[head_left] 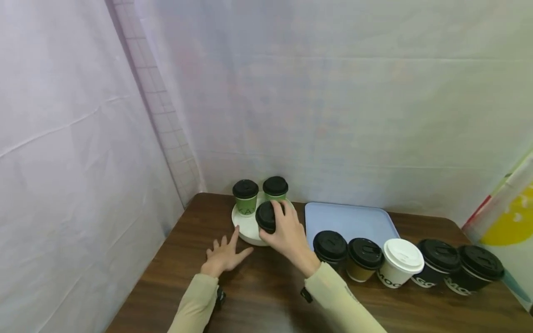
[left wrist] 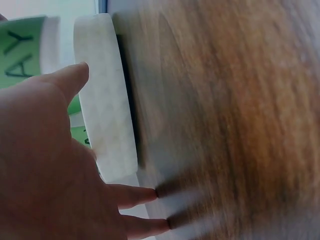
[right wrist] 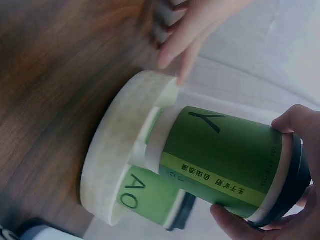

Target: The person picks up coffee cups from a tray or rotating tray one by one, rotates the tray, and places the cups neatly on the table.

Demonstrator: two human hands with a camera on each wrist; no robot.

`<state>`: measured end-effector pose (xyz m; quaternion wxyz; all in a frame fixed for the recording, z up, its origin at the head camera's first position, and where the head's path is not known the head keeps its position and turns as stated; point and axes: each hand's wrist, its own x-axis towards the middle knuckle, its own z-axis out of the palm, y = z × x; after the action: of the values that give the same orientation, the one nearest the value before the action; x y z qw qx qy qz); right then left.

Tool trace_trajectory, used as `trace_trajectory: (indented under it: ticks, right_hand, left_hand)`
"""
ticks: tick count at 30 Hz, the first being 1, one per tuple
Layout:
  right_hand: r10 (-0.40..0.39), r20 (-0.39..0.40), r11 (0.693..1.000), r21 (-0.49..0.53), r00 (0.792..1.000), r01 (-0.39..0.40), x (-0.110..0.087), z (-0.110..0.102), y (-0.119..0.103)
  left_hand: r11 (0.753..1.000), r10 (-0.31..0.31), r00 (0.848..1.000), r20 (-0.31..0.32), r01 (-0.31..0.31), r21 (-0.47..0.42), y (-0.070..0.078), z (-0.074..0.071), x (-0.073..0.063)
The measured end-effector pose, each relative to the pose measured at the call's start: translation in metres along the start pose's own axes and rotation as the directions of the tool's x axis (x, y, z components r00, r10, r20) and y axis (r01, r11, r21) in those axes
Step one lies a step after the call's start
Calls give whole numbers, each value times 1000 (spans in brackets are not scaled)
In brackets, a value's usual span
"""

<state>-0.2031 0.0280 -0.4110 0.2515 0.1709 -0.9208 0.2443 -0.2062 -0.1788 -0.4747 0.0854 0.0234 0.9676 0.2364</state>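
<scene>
My right hand (head_left: 289,233) grips a green paper coffee cup (right wrist: 220,160) near its black lid (head_left: 265,216), thumb and fingers around the top. In the right wrist view this cup is tilted, its base at the rim of a round white tray (head_left: 245,226). Two more green cups with black lids, a left one (head_left: 246,205) and a right one (head_left: 275,186), stand at the back of that tray. With fingers spread, my left hand (head_left: 222,256) is at the tray's front left. One of its fingertips (left wrist: 80,72) overlaps the tray's side in the left wrist view.
Right of the round tray lies a light blue rectangular tray (head_left: 350,217). A row of several lidded cups stands before it, including a brown one (head_left: 363,261) and a white one (head_left: 400,263). White cloth (head_left: 333,101) hangs behind the wooden table (head_left: 258,296).
</scene>
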Motion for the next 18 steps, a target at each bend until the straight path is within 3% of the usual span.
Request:
trace_trajectory:
  ticks: [10,14,18]
  right_hand:
    - [15,-13,999,-37,1000,-15,-35,-30,5]
    - [38,-17,998,-56,999,-39,-43,-31,12]
    - [3,-54,995,-97,999,-8,-49,-27,22]
  left_hand:
    - [1000,-1,1000,1,1,-10,-1,2,0]
    - [1000,-1,1000,-2,1,-5,0,1,-1]
    - [1000,4,1000,3,-4,-11,2,2,-2]
